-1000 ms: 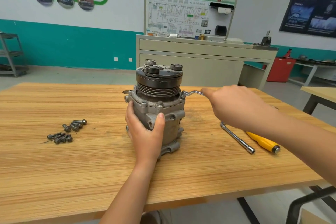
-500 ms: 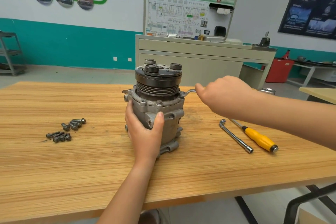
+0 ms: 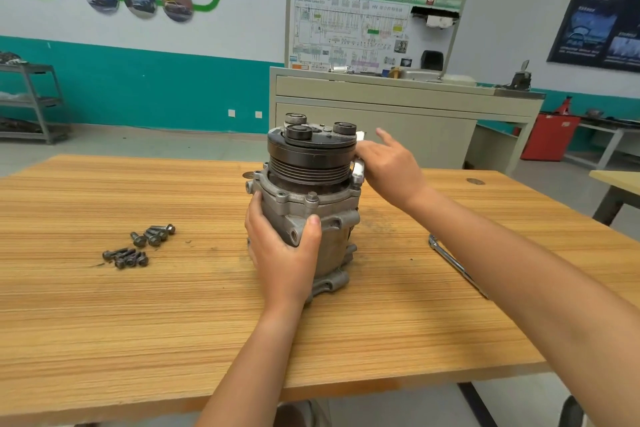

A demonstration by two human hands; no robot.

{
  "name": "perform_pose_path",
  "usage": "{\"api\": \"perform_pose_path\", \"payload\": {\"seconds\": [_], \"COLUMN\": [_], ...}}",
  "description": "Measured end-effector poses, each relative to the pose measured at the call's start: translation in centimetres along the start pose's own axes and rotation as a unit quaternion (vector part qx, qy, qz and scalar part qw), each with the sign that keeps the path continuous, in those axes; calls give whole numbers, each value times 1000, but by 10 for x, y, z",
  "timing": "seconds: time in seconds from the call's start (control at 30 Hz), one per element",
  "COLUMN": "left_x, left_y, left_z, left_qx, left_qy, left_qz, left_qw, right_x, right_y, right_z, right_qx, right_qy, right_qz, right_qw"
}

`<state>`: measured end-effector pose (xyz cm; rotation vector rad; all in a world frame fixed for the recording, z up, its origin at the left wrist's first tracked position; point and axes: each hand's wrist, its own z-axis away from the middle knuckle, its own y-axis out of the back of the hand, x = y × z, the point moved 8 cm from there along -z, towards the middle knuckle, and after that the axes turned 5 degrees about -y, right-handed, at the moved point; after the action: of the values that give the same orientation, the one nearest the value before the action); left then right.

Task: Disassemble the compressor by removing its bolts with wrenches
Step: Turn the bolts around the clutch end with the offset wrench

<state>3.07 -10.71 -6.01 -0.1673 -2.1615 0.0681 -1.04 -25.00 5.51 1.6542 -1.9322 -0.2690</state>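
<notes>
The compressor point(image 3: 310, 198) stands upright on its end near the middle of the wooden table point(image 3: 138, 322), its black grooved pulley on top. The left hand point(image 3: 282, 253) wraps the near side of the grey housing, thumb on the right of the casting and fingers curled round the left, gripping it firmly. The right hand point(image 3: 389, 168) reaches in from the right at pulley height, its fingers closed around a silvery wrench point(image 3: 357, 172) that stands almost upright on a bolt at the flange's right edge; the index finger sticks out loosely behind the pulley. One bolt head point(image 3: 312, 197) shows on the flange facing the camera. To the left, well apart from the compressor, loose bolts point(image 3: 138, 246) lie in two small clusters; the exact count is hard to tell, roughly four in each. On the right, one L-shaped socket wrench point(image 3: 450, 260) lies flat, partly hidden under the right forearm
</notes>
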Motion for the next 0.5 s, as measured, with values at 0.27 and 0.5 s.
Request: {"api": "perform_pose_path", "payload": {"seconds": [0.27, 0.5], "left_x": [-4, -3], "left_y": [0, -1], "left_z": [2, 2], "left_qx": [2, 1], "left_qy": [9, 14], "left_qz": [18, 24], "left_qw": [1000, 1000], "right_x": [49, 7], "right_y": [57, 51], "right_z": [27, 46], "right_qx": [-92, -350], "right_qy": [-318, -190], "right_qz": [-174, 91], "right_qw": [927, 913]}}
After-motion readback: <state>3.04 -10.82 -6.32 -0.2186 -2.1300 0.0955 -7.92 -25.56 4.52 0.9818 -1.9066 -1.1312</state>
